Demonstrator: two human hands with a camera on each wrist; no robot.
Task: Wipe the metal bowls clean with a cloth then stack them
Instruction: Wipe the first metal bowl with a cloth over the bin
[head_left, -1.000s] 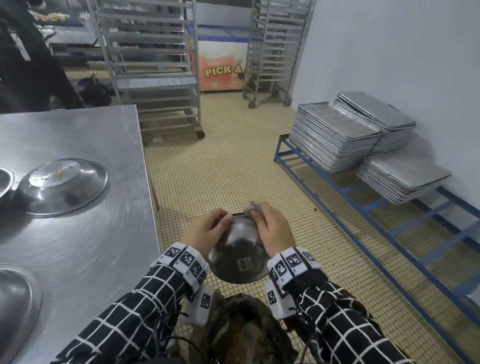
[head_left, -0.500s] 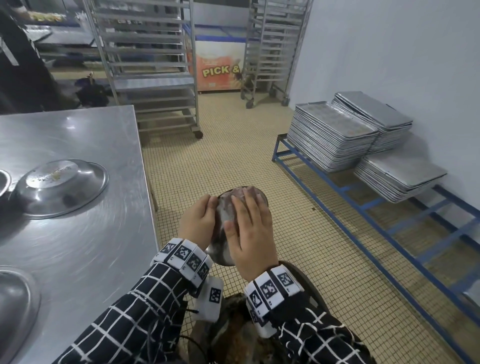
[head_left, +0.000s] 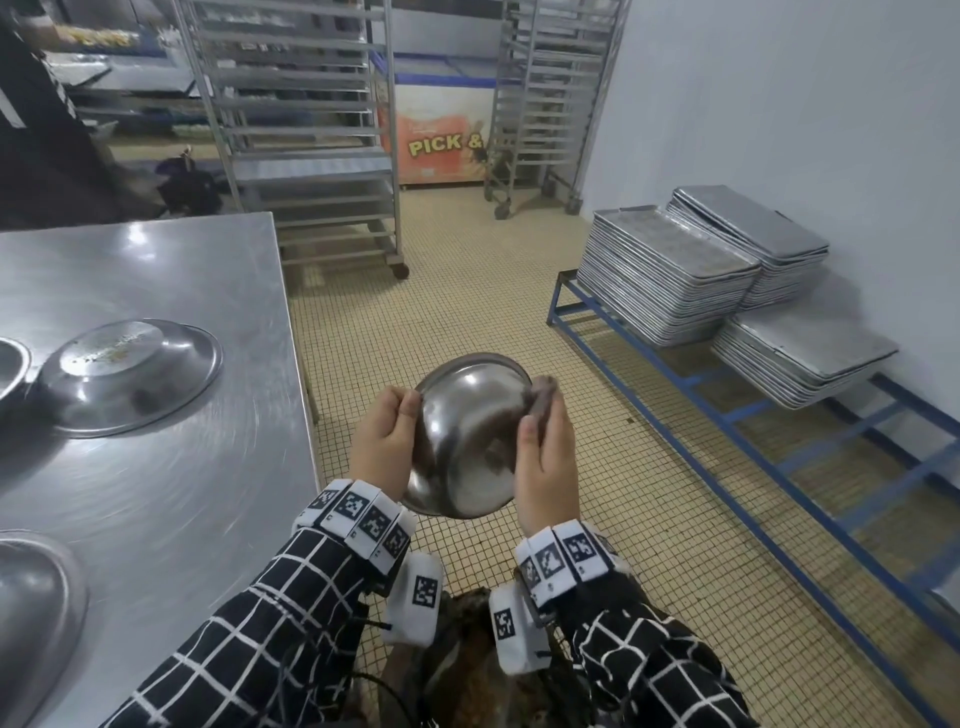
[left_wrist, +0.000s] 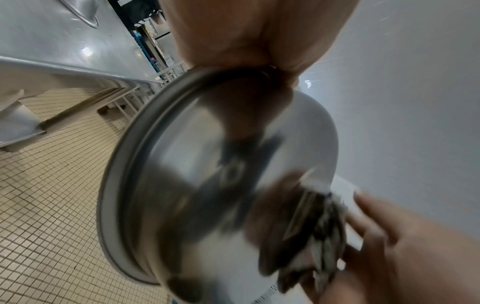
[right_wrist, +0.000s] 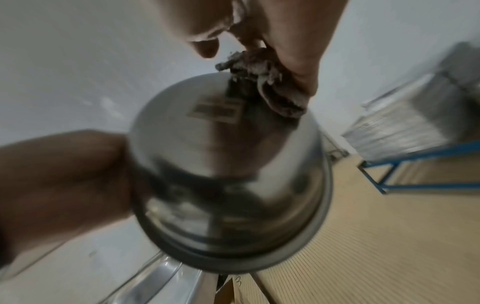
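The person stands beside the brushed steel table (head_left: 156, 467), holding a round, shiny stainless-steel bowl (head_left: 467, 441) in the air over the beige tiled floor (head_left: 467, 291), clear of the tabletop. The bowl is tipped on edge, its rounded outer side turned toward the person and its rim facing away. The left hand (head_left: 387, 447) grips the rim on the left, fingers curled over the edge. The right hand (head_left: 545, 457) presses a crumpled, dark grey-brown cloth (head_left: 543, 397) against the bowl's right outer wall, fingers closed around the cloth. In the right wrist view a rectangular label (right_wrist: 215, 111) shows on the bowl's base, with the cloth just beside it.

On the table, a wide steel bowl lying upside down (head_left: 130, 374) carries crumbs on its base. Part of another steel bowl (head_left: 36, 613) shows at the table's near left edge.

Along the white wall, stacked metal baking trays (head_left: 670, 280) rest on a low blue frame rack (head_left: 779, 441). Wheeled tray racks (head_left: 311, 130) stand at the back.
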